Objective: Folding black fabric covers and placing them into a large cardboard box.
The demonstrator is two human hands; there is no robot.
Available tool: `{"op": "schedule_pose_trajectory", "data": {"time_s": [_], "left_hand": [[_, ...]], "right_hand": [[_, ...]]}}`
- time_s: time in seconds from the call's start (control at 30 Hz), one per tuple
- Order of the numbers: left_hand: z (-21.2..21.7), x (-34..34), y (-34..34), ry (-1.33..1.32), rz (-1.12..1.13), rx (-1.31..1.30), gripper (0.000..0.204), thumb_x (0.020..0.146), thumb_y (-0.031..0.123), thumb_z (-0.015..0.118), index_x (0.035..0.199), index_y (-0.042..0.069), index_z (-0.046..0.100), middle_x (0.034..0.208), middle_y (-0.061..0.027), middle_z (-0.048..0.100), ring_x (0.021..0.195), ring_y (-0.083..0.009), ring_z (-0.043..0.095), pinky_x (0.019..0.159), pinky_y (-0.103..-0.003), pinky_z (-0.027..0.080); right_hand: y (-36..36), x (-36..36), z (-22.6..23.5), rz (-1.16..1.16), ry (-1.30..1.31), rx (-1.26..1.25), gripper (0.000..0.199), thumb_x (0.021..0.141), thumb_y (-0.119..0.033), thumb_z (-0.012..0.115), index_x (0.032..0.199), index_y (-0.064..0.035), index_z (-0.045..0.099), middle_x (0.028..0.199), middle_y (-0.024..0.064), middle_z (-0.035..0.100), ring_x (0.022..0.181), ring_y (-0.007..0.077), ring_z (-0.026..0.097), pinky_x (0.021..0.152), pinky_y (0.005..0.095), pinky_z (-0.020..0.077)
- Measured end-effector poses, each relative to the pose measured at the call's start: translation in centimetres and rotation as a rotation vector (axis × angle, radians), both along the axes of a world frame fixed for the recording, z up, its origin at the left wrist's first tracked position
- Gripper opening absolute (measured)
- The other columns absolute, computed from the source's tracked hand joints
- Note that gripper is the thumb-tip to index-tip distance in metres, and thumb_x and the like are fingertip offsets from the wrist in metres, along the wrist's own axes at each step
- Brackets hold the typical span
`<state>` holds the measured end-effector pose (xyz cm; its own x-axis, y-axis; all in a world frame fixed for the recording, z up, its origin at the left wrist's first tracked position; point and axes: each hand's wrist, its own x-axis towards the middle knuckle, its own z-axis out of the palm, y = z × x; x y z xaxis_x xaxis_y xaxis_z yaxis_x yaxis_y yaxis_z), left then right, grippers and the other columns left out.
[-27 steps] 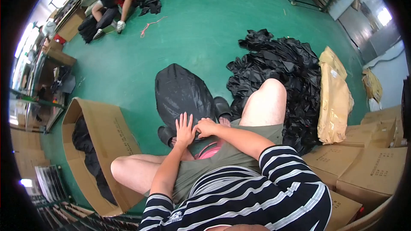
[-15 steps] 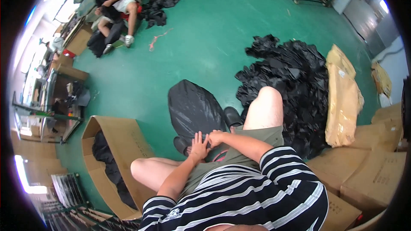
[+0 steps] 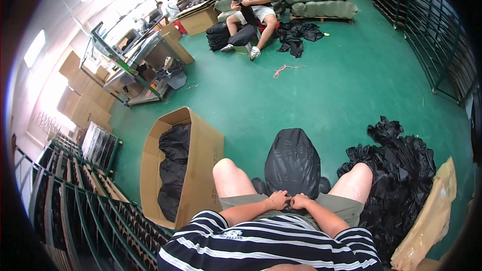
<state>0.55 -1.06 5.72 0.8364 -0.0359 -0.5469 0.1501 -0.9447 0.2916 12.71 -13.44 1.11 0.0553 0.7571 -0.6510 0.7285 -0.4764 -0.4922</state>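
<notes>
I sit on the green floor with a filled black plastic bag (image 3: 292,163) standing between my knees. My left hand (image 3: 277,200) and my right hand (image 3: 300,201) meet at the bag's near end, over my lap, fingers closed on the gathered plastic. The two hands touch each other. A heap of loose black bags (image 3: 394,170) lies just to my right. On my left stands an open cardboard box (image 3: 203,165) holding black bags.
Another person sits on the floor at the far side with dark bags (image 3: 296,35) around. A metal work table (image 3: 128,65) and stacked cartons stand at the left, green wire racks (image 3: 65,211) at lower left, a tan paper sack (image 3: 427,226) at lower right.
The view has tilted up and swung, bringing the far room and the seated person into sight. My hands moved from spread on the bag to pinched together at its near end.
</notes>
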Motion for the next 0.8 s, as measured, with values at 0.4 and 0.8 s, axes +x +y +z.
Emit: {"op": "schedule_pose_trajectory", "data": {"time_s": [0.4, 0.8], "left_hand": [[-0.4, -0.8, -1.0, -0.245, 0.189, -0.002, 0.038, 0.08, 0.03, 0.061, 0.116, 0.017, 0.064, 0.114, -0.0132, 0.053, 0.109, -0.0314, 0.05, 0.085, -0.048, 0.043], [-1.3, 1.4, 1.4, -0.259, 0.226, -0.005, 0.021, 0.081, 0.024, 0.057, 0.088, 0.008, 0.068, 0.095, -0.0151, 0.062, 0.092, -0.0333, 0.061, 0.076, -0.047, 0.05]], "right_hand": [[-0.6, 0.4, 0.6, 0.001, -0.009, 0.041, 0.042, 0.069, -0.05, 0.071, 0.102, -0.0242, 0.069, 0.111, 0.0151, 0.061, 0.111, 0.0351, 0.052, 0.096, 0.0437, 0.0433], [-0.6, 1.3, -0.9, -0.032, 0.022, 0.031, 0.048, 0.071, -0.048, 0.07, 0.112, -0.0239, 0.064, 0.119, 0.016, 0.056, 0.113, 0.0375, 0.05, 0.096, 0.0472, 0.0429]]}}
